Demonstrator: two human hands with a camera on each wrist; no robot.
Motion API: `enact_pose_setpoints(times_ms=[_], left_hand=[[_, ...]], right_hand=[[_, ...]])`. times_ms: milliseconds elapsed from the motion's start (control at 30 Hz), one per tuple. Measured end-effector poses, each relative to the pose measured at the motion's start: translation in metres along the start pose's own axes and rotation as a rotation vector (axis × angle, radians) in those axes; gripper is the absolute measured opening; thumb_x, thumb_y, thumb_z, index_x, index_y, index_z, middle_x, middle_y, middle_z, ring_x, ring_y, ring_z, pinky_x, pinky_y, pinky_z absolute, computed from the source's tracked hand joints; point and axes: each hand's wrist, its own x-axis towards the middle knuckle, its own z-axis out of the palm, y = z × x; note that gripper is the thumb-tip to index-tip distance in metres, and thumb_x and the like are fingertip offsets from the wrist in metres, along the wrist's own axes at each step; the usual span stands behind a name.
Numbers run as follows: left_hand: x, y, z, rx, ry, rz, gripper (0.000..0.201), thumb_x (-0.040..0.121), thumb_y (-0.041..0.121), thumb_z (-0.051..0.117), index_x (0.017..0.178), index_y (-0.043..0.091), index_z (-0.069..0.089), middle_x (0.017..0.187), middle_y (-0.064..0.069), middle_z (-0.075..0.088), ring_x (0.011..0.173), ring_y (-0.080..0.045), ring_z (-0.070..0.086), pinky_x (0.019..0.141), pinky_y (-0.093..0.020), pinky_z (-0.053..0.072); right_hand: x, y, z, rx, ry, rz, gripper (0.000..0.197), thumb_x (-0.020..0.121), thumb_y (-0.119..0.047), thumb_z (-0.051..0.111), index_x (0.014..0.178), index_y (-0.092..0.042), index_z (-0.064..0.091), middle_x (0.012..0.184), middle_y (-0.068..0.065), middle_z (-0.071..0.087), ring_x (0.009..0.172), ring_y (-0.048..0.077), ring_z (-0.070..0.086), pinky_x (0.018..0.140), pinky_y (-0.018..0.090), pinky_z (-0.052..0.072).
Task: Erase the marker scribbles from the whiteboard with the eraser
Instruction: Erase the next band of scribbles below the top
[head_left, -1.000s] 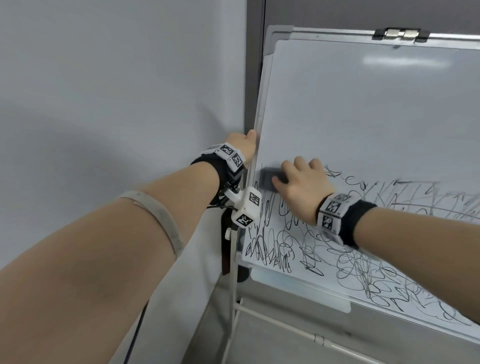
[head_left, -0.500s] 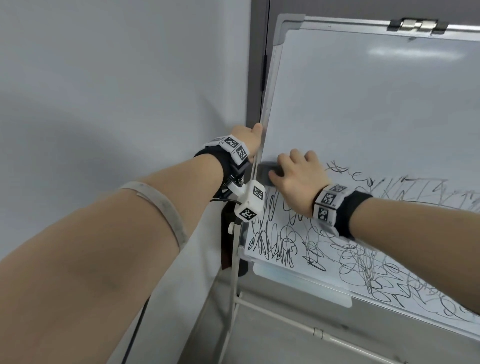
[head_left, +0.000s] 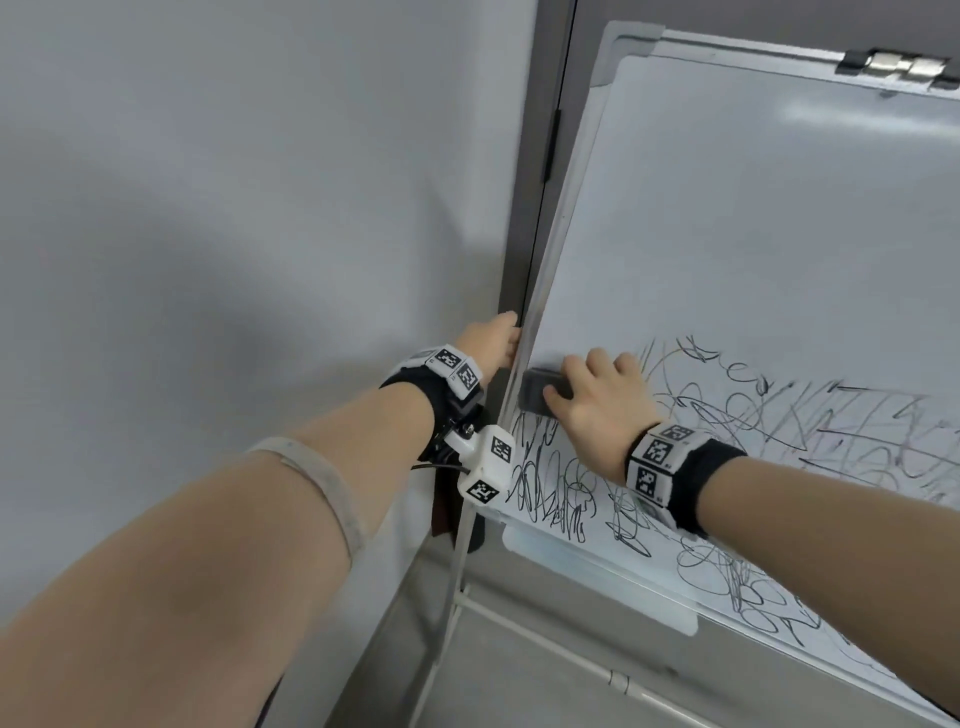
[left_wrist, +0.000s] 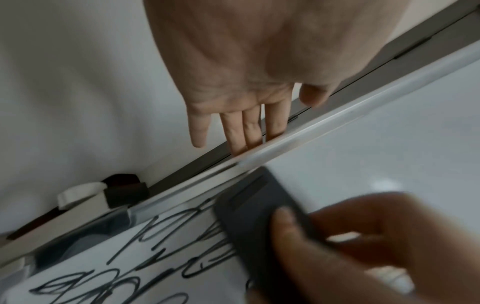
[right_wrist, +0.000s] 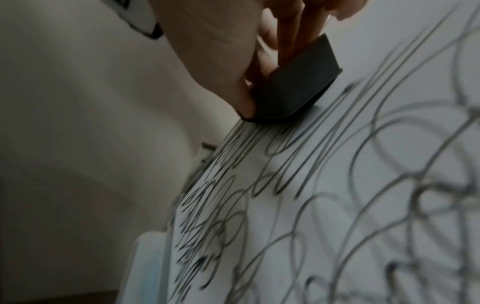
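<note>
Gripping the eraser (head_left: 540, 399), right hand (head_left: 597, 410) presses it against whiteboard (head_left: 727, 234).

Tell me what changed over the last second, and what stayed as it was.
Little changed. The right hand kept its grip on the dark eraser and slid it slightly left, up against the whiteboard's left frame. The left hand stayed on that frame edge. The scribbles below and to the right look untouched; the camera itself shifted a little.
</note>
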Motion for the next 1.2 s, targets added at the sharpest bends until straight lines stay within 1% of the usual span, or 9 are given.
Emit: enact_pose_setpoints(times_ms=[100, 233, 433, 567, 700, 800, 933, 1067, 1200], left_hand=[[0.009, -0.008, -0.002, -0.022, 0.024, 0.039, 0.034, 0.094, 0.036, 0.052, 0.105, 0.008, 0.066, 0.106, -0.006, 0.067, 0.107, -0.027, 0.062, 0.089, -0.033, 0.050], [0.029, -0.024, -0.008, 0.192, 0.047, 0.067, 0.072, 0.060, 0.066, 0.050, 0.089, 0.004, 0.071, 0.099, -0.017, 0.074, 0.097, -0.035, 0.070, 0.097, -0.048, 0.051], [0.027, -0.024, -0.009, 0.374, 0.020, 0.089, 0.084, 0.069, 0.075, 0.041, 0.095, 0.000, 0.071, 0.096, -0.015, 0.075, 0.096, -0.031, 0.071, 0.095, -0.045, 0.052], [0.023, -0.021, -0.008, 0.354, 0.056, 0.109, 0.051, 0.097, 0.056, 0.043, 0.090, 0.010, 0.064, 0.094, -0.009, 0.067, 0.088, -0.026, 0.063, 0.092, -0.036, 0.051], [0.020, -0.023, -0.014, 0.333, 0.024, 0.094, 0.070, 0.083, 0.070, 0.044, 0.098, 0.007, 0.070, 0.105, -0.012, 0.074, 0.102, -0.029, 0.069, 0.091, -0.040, 0.052], [0.023, -0.026, -0.013, 0.316, 0.046, 0.085, 0.091, 0.066, 0.078, 0.043, 0.102, 0.001, 0.072, 0.105, -0.016, 0.074, 0.103, -0.032, 0.070, 0.076, -0.037, 0.048], [0.020, -0.022, -0.007, 0.390, 0.031, 0.148, 0.079, 0.078, 0.072, 0.037, 0.090, 0.002, 0.071, 0.104, -0.018, 0.074, 0.099, -0.033, 0.071, 0.095, -0.046, 0.052], [0.020, -0.021, -0.011, 0.438, 0.041, 0.129, 0.073, 0.090, 0.069, 0.035, 0.091, 0.005, 0.070, 0.105, -0.014, 0.074, 0.101, -0.030, 0.071, 0.074, -0.037, 0.051], [0.024, -0.023, -0.013, 0.400, 0.061, 0.121, 0.052, 0.096, 0.060, 0.040, 0.092, 0.014, 0.062, 0.111, -0.013, 0.073, 0.106, -0.028, 0.069, 0.086, -0.040, 0.054]], right_hand=[[-0.013, -0.016, 0.014, 0.000, -0.087, -0.026, 0.032, 0.065, -0.016, 0.071, 0.096, -0.009, 0.071, 0.099, 0.017, 0.054, 0.087, 0.033, 0.044, 0.072, 0.045, 0.039], [0.001, -0.003, 0.004, -0.005, -0.012, -0.032, 0.030, 0.067, -0.016, 0.070, 0.097, -0.012, 0.070, 0.093, 0.015, 0.051, 0.083, 0.031, 0.044, 0.069, 0.043, 0.034], [0.002, -0.006, 0.009, 0.018, 0.010, -0.041, 0.038, 0.069, -0.014, 0.065, 0.107, -0.011, 0.068, 0.095, 0.016, 0.051, 0.084, 0.032, 0.045, 0.069, 0.043, 0.033], [-0.008, -0.024, 0.016, 0.003, -0.106, -0.086, 0.036, 0.075, -0.014, 0.050, 0.106, -0.013, 0.068, 0.100, 0.014, 0.052, 0.088, 0.032, 0.045, 0.073, 0.043, 0.035], [0.007, -0.008, 0.006, 0.007, -0.042, -0.038, 0.034, 0.073, -0.016, 0.059, 0.106, -0.015, 0.069, 0.095, 0.013, 0.050, 0.085, 0.030, 0.044, 0.070, 0.041, 0.031], [0.009, -0.001, 0.004, 0.012, -0.027, -0.019, 0.037, 0.071, -0.017, 0.066, 0.108, -0.014, 0.068, 0.095, 0.014, 0.048, 0.084, 0.032, 0.044, 0.069, 0.043, 0.031], [-0.006, -0.024, 0.016, 0.033, -0.150, -0.075, 0.037, 0.073, -0.017, 0.065, 0.109, -0.012, 0.067, 0.100, 0.014, 0.049, 0.088, 0.031, 0.043, 0.074, 0.044, 0.036], [-0.014, -0.046, 0.025, 0.044, -0.250, -0.130, 0.030, 0.081, -0.017, 0.048, 0.105, -0.012, 0.065, 0.101, 0.011, 0.049, 0.091, 0.031, 0.043, 0.074, 0.042, 0.034], [-0.002, -0.032, 0.020, 0.019, -0.123, -0.154, 0.029, 0.078, -0.017, 0.056, 0.104, -0.015, 0.069, 0.097, 0.012, 0.050, 0.087, 0.031, 0.045, 0.070, 0.041, 0.032]])
